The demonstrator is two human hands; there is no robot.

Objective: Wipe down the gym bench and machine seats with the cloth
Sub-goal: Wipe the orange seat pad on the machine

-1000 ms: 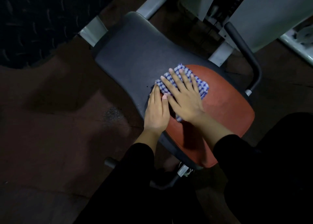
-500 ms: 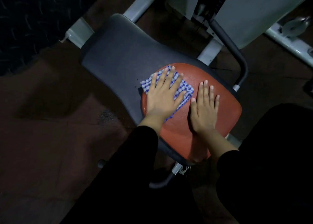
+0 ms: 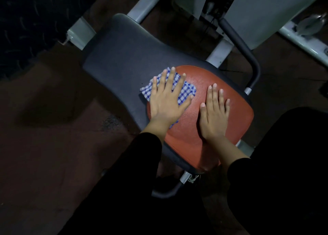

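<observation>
While left fingers (image 3: 171, 78) press flat, the cloth (image 3: 184, 92) lies beneath them.

Left hand (image 3: 166, 101) hides most of cloth (image 3: 186, 92) — machine frame (image 3: 266, 13) cut off at top.

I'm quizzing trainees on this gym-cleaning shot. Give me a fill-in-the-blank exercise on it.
1. The left hand presses flat on the blue-and-white ____ cloth.
2. The right hand lies flat on the ____ part of the seat pad.
3. The cloth straddles the line where that part meets the ____ part of the seat.
4. Neither hand touches the black ____ to the right of the seat.

Missing words: checked; orange; dark grey; handle
</observation>
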